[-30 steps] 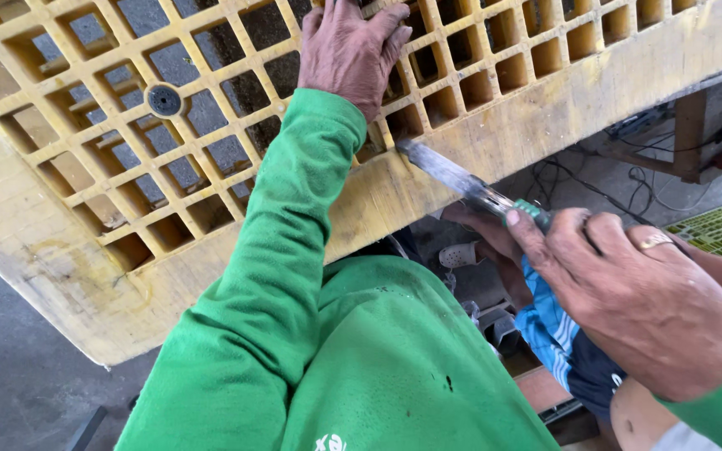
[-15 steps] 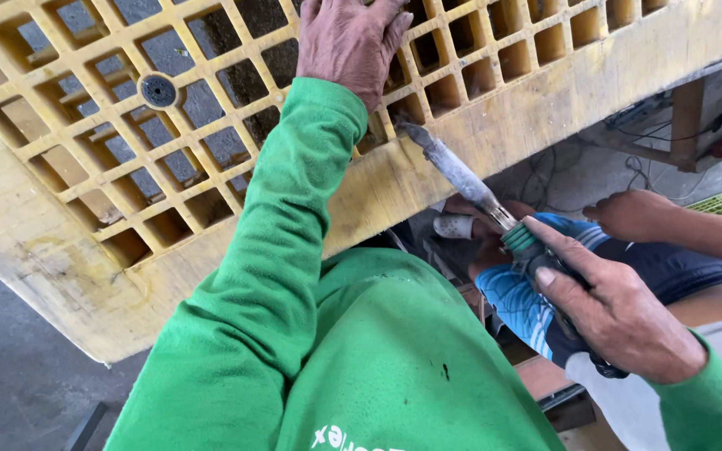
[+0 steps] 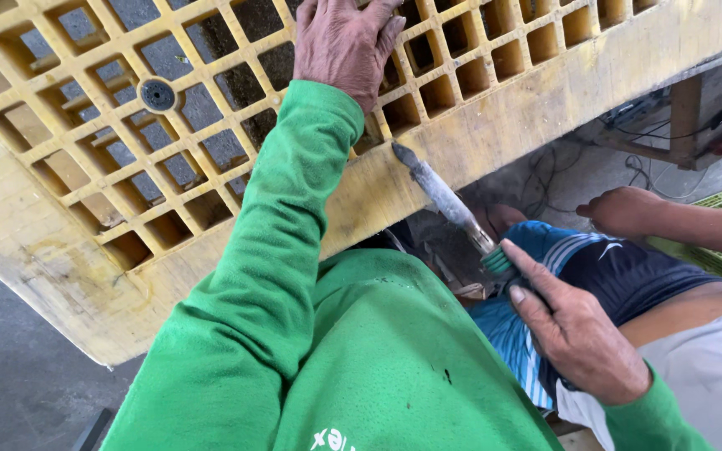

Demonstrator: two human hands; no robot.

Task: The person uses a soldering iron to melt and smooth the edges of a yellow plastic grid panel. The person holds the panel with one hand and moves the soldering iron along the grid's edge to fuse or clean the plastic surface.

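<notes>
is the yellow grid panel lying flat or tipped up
Tipped up. The yellow grid panel slants, floor visible beneath its lower edge; the left hand rests on it.

Grey concrete floor (image 3: 10,384), tangled cables (image 3: 545,167)

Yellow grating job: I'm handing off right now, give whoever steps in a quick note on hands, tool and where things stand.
Left hand: flat on top of the yellow grating panel, steadying it.
Right hand: gripping the green-handled file, its tip against the panel's solid front edge, below the left hand.
Another person's hand rests close by on the right, on a knee; keep clear of it.
Done: the edge looks worn and scuffed, but how much was worked cannot be told.
Left: likely more of that edge.
</notes>
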